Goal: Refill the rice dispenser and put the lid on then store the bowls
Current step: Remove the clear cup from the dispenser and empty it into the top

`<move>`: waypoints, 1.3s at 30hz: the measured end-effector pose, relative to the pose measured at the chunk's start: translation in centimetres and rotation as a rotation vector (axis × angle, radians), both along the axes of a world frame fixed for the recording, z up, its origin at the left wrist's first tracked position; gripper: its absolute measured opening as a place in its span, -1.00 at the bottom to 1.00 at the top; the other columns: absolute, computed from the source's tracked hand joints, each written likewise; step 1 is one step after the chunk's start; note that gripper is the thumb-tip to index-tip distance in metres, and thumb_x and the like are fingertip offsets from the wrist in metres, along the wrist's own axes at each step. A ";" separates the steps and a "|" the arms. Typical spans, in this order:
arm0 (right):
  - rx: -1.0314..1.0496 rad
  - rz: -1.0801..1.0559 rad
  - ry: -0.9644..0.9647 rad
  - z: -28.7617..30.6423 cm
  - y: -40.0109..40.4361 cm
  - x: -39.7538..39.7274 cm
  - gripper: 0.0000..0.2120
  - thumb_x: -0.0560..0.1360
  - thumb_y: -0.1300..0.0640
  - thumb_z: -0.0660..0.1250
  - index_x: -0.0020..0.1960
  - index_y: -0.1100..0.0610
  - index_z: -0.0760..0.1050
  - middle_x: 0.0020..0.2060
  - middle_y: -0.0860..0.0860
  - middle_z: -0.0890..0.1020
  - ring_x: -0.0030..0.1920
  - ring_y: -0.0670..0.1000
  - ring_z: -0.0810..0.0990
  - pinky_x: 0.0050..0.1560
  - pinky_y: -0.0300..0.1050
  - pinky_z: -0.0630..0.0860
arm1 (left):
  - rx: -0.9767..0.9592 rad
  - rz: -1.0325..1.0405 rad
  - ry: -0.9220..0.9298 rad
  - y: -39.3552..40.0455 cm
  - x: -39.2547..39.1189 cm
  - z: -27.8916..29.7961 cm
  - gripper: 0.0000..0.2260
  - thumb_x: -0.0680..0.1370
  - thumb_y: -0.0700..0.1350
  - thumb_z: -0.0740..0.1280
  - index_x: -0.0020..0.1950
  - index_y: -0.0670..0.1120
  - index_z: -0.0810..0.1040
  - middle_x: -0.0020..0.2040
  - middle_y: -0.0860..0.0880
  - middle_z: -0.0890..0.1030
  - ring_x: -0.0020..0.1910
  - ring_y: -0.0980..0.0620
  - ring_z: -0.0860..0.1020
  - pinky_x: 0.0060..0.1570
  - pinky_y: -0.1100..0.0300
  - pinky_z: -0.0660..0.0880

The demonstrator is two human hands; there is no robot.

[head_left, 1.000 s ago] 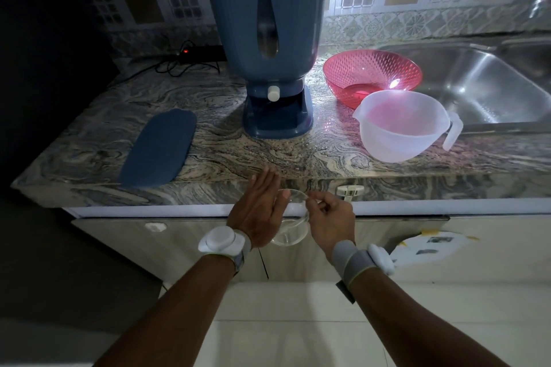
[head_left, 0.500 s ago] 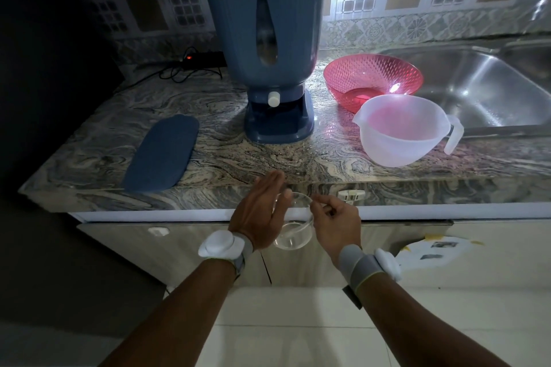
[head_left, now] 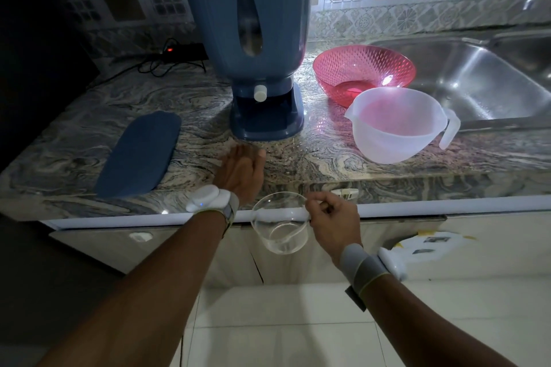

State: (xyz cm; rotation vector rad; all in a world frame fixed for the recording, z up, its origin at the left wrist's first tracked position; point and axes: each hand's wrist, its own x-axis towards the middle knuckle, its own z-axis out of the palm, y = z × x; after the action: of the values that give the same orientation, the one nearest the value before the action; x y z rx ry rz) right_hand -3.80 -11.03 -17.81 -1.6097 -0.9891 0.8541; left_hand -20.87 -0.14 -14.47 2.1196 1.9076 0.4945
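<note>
Three bowls are in view: a small clear glass bowl (head_left: 279, 223) pinched at its rim by the right hand (head_left: 334, 217) and held in the air in front of the counter's edge, a translucent white plastic mixing bowl with a handle and spout (head_left: 396, 125) standing on the counter, and a red patterned plastic bowl (head_left: 363, 74) just behind it, near the steel sink (head_left: 477, 80). The tall blue plastic rice dispenser (head_left: 259, 39) stands at the back of the grey veined stone counter (head_left: 328, 155), and its flat blue oval lid (head_left: 140, 155) lies on the counter well to the left, apart from it. The left hand (head_left: 243, 173) hovers over the counter's front edge with fingers relaxed and grasping nothing. Judging by the lid off and all bowls looking empty, the refilling seems to be at or near its end; the next move would likely call for setting the glass bowl down and reaching left for the lid, which needs a free hand and a lift up to the dispenser's top. That top is cut off by the frame, so its opening and fill level cannot be seen; the narrow window in its front is too dim to read. Whether a few grains remain in the glass bowl is hard to tell.
</note>
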 end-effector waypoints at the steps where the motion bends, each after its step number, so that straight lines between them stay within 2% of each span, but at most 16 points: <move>1: 0.001 0.000 0.000 0.0 0.0 0.0 -0.86 0.46 0.19 0.40 -0.15 -0.04 0.67 -0.34 0.15 0.63 -0.25 0.21 0.63 -0.11 0.09 0.63 | 0.007 -0.035 0.018 -0.2 0.1 -0.2 -0.51 0.64 0.15 -0.07 0.34 -0.14 0.39 0.37 -0.20 0.42 0.37 -0.21 0.37 0.38 -0.06 0.27; 5: 0.004 -0.010 -0.013 -0.1 0.0 0.1 -0.85 0.46 0.20 0.41 -0.15 -0.04 0.67 -0.35 0.13 0.64 -0.26 0.20 0.63 -0.12 0.09 0.63 | -0.024 -0.154 0.048 -1.1 0.5 -0.5 -0.40 0.62 0.17 -0.13 0.48 -0.19 0.28 0.51 -0.17 0.29 0.53 -0.12 0.20 0.53 0.00 0.05; 11: 0.004 -0.039 -0.018 0.1 -0.1 0.2 -0.85 0.46 0.21 0.42 -0.18 -0.04 0.66 -0.37 0.11 0.63 -0.27 0.21 0.63 -0.15 0.08 0.63 | 0.015 -0.331 0.029 -3.9 1.3 -0.7 -0.39 0.61 0.14 -0.14 0.53 -0.19 0.19 0.56 -0.12 0.18 0.57 0.00 0.07 0.51 0.16 -0.17; 15: 0.000 -0.045 -0.024 0.3 -0.3 0.5 -0.92 0.46 0.17 0.43 -0.11 0.01 0.68 -0.33 0.13 0.64 -0.27 0.18 0.64 -0.12 0.04 0.63 | -0.025 -0.359 0.033 -5.5 1.7 -0.7 -0.35 0.59 0.18 -0.18 0.56 -0.17 0.11 0.59 -0.08 0.10 0.58 0.06 0.01 0.57 0.10 -0.12; 21: -0.011 -0.052 -0.022 0.6 -0.4 1.0 -0.92 0.47 0.16 0.43 -0.07 0.05 0.69 -0.32 0.10 0.63 -0.25 0.18 0.64 -0.11 0.05 0.62 | -0.028 -0.392 -0.003 -7.6 1.8 -0.5 -0.38 0.60 0.16 -0.15 0.56 -0.16 0.14 0.58 -0.07 0.12 0.58 0.07 0.02 0.56 0.15 -0.10; 26: -0.017 -0.047 -0.024 0.6 -0.6 1.1 -0.91 0.48 0.16 0.41 -0.06 0.05 0.69 -0.35 0.07 0.60 -0.30 0.07 0.57 -0.13 0.06 0.60 | -0.003 -0.424 -0.019 -9.2 1.9 -0.8 -0.39 0.61 0.17 -0.12 0.56 -0.14 0.17 0.58 -0.04 0.14 0.57 0.12 0.02 0.55 0.21 -0.09; 31: -0.003 -0.042 -0.034 0.6 -0.7 1.4 -0.91 0.48 0.18 0.42 -0.05 0.06 0.69 -0.37 0.04 0.60 -0.33 0.07 0.58 -0.17 0.05 0.62 | 0.018 -0.444 -0.033 -10.0 2.3 -0.8 -0.40 0.60 0.16 -0.07 0.54 -0.15 0.21 0.56 -0.05 0.19 0.57 0.10 0.06 0.56 0.13 0.00; 35: -0.003 -0.041 -0.019 0.6 -0.7 1.8 -0.90 0.48 0.17 0.43 -0.03 0.08 0.70 -0.34 0.09 0.63 -0.31 0.10 0.60 -0.17 0.09 0.63 | 0.042 -0.405 -0.179 -9.7 2.4 -0.4 -0.39 0.59 0.19 -0.02 0.52 -0.14 0.29 0.53 -0.05 0.28 0.55 0.11 0.16 0.55 0.15 0.08; 37: -0.003 -0.039 -0.001 0.6 -0.7 2.0 -0.90 0.48 0.16 0.43 -0.04 0.06 0.70 -0.34 0.09 0.63 -0.29 0.12 0.61 -0.16 0.11 0.63 | 0.058 -0.346 -0.206 -8.7 2.5 0.0 -0.39 0.60 0.20 -0.02 0.52 -0.14 0.28 0.53 -0.06 0.29 0.54 0.09 0.19 0.52 0.21 0.06; 39: 0.002 -0.034 0.000 0.6 -0.7 2.1 -0.91 0.48 0.15 0.43 -0.05 0.03 0.69 -0.34 0.09 0.63 -0.29 0.14 0.63 -0.16 0.11 0.64 | 0.061 -0.263 -0.197 -7.2 2.7 0.5 -0.39 0.59 0.20 -0.02 0.53 -0.15 0.25 0.53 -0.09 0.28 0.54 0.01 0.19 0.52 0.15 0.08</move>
State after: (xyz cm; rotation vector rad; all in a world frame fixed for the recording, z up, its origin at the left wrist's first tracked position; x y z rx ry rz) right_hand -1.67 -11.76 -17.18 -1.6206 -0.9598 0.8299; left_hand -18.19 -7.38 -13.95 2.2235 1.4995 0.6823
